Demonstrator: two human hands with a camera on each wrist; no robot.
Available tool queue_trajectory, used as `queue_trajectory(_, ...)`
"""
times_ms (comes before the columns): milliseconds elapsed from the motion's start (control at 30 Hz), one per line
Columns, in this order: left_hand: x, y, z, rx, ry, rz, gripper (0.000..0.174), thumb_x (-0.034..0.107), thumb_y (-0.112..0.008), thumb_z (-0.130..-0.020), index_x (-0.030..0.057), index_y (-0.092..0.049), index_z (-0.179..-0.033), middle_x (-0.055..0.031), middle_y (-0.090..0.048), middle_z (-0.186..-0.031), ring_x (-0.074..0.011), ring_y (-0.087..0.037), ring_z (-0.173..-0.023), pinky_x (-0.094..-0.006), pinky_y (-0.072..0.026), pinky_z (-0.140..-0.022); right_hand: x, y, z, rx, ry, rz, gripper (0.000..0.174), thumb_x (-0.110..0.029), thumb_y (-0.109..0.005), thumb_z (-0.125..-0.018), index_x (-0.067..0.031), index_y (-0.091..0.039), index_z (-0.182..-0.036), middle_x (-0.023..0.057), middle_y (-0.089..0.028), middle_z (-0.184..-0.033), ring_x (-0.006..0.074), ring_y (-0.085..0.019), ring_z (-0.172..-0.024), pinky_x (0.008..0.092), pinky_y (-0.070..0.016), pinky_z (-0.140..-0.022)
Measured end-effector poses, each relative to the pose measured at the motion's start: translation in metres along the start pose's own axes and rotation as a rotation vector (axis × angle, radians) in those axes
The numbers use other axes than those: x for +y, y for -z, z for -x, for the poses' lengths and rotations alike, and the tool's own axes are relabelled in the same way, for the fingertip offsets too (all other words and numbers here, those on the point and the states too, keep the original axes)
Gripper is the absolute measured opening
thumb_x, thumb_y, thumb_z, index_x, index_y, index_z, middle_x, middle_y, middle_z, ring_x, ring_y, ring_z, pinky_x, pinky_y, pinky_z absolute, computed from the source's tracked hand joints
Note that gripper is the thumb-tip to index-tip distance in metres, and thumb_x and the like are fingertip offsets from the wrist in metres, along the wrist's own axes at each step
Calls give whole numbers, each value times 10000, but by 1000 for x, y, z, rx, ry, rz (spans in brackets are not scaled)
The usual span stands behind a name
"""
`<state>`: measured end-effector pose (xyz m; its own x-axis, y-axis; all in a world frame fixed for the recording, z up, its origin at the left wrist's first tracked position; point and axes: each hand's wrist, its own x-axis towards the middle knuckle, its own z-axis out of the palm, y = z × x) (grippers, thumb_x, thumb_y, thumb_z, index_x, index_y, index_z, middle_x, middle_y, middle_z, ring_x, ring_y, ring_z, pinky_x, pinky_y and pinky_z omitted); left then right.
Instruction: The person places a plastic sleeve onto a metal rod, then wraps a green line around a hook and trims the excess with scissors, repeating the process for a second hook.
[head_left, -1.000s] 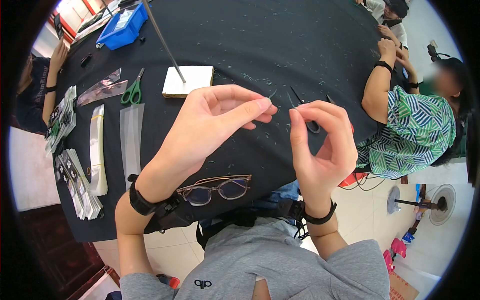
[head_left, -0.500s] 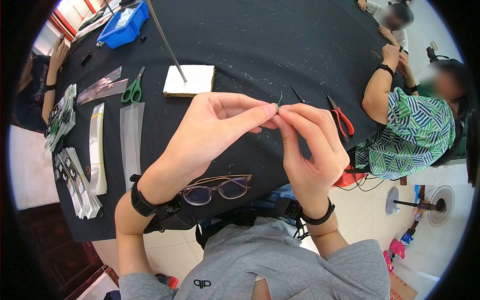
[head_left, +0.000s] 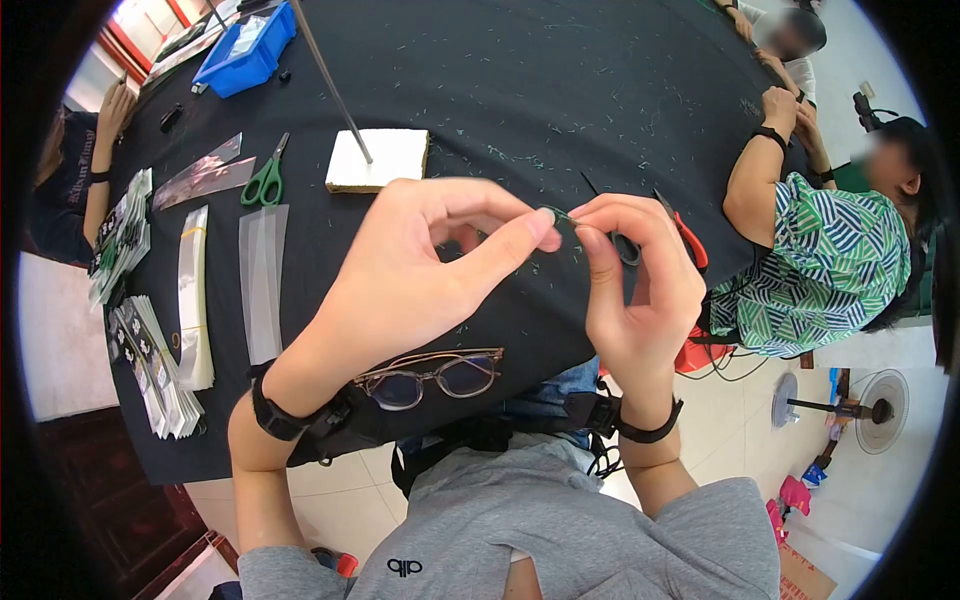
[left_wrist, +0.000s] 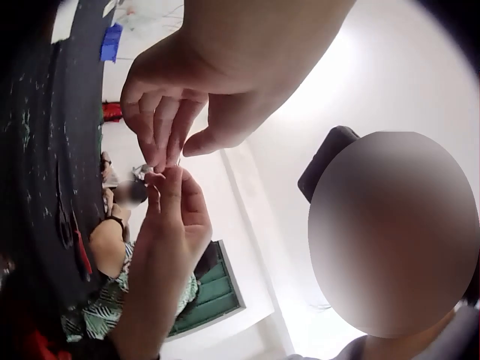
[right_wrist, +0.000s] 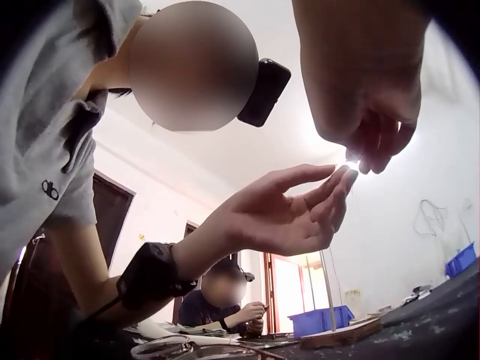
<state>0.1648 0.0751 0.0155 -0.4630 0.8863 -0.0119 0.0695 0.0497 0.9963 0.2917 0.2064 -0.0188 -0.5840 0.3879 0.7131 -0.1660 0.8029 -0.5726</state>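
A thin dark green thread (head_left: 563, 214) spans the small gap between the two hands, held up over the black table. My right hand (head_left: 648, 325) pinches its right end between thumb and forefinger. At its other end is my left hand (head_left: 400, 262), fingertips right at the thread. In the left wrist view, the left thumb (left_wrist: 206, 142) stands apart from the left fingers, which meet the right fingertips. Below the right hand lie black scissors (head_left: 628, 250), partly hidden, and red-handled pliers (head_left: 692, 245). Eyeglasses (head_left: 430, 383) rest near the table edge below the left forearm.
A white block (head_left: 375, 155) holds an upright metal rod (head_left: 335, 95). Green scissors (head_left: 264, 183), clear plastic strips (head_left: 262, 290) and packets (head_left: 160, 375) lie left; a blue bin (head_left: 245, 60) stands behind. Green scraps dot the black cloth (head_left: 600, 60). Other people sit around the table.
My hands, first apart, came together at the fingertips and have now drawn slightly apart, with the thread stretched between them. The right hand moved left, then back right.
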Motion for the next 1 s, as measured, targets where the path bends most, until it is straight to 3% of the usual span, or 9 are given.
queue_trajectory(67,3,4,-1,34,-17,-201,171,89,-618,-899,-41,-673,-996,-85,-692,-906,-118,-632,-835,-236,-466,-759,3,4,-2,-29,-18,-41,173,97,-659,-752,-10,-606,-877,103,-639,-849,240,-618,-760,302,-459,-725)
queue_trajectory(133,4,9,-2,92,-299,-450,151,82,-646,-874,-25,-663,-980,-54,-675,-897,-90,-602,-830,-218,-433,-709,4,8,-3,-96,-67,-149,152,85,-653,-762,-8,-602,-870,98,-642,-843,231,-622,-768,294,-455,-723)
queue_trajectory(633,-1,10,-10,-122,-308,-98,103,6,-601,-879,-54,-654,-943,-137,-676,-943,-192,-632,-971,-307,-490,-856,10,33,-21,-346,-72,-246,140,69,-660,-750,3,-592,-853,87,-632,-839,228,-616,-766,301,-450,-744)
queue_trajectory(733,3,11,-10,-146,-218,239,132,62,-543,-928,-52,-604,-897,-110,-663,-760,-144,-656,-748,-323,-494,-864,17,35,-21,-319,-100,-268,126,76,-642,-759,7,-588,-850,93,-625,-838,216,-614,-769,291,-456,-734)
queue_trajectory(800,5,23,-12,-393,-77,525,172,114,-501,-960,-27,-552,-875,-54,-612,-594,-62,-547,-464,-331,-493,-878,21,40,-24,-282,-121,-279,111,79,-628,-770,12,-585,-847,95,-623,-836,202,-611,-772,282,-459,-728)
queue_trajectory(833,2,21,-11,-374,-104,402,184,125,-499,-961,-33,-534,-875,-9,-553,-491,-8,-393,-319,-268,-519,-704,23,43,-26,-247,-138,-292,96,83,-614,-781,16,-583,-843,97,-621,-834,187,-608,-775,273,-462,-722)
queue_trajectory(933,8,36,-13,-584,268,116,191,134,-512,-950,-42,-548,-888,-25,-568,-513,-18,-418,-341,-198,-437,-492,36,52,-31,-118,-143,-317,45,67,-573,-850,25,-574,-867,71,-615,-840,127,-575,-769,242,-456,-716)
queue_trajectory(967,7,32,-12,-631,246,153,179,128,-537,-934,-34,-584,-875,-32,-590,-535,-35,-438,-362,-156,-293,-382,39,57,-35,-95,-127,-243,38,57,-569,-865,22,-573,-878,60,-607,-834,119,-566,-766,230,-453,-713)
queue_trajectory(1000,4,30,-10,-634,243,151,179,128,-537,-934,-34,-584,-875,-32,-590,-535,-35,-438,-362,-156,-293,-382,44,60,-39,-113,-47,-141,42,53,-582,-851,25,-572,-879,67,-599,-821,119,-565,-768,226,-443,-709)
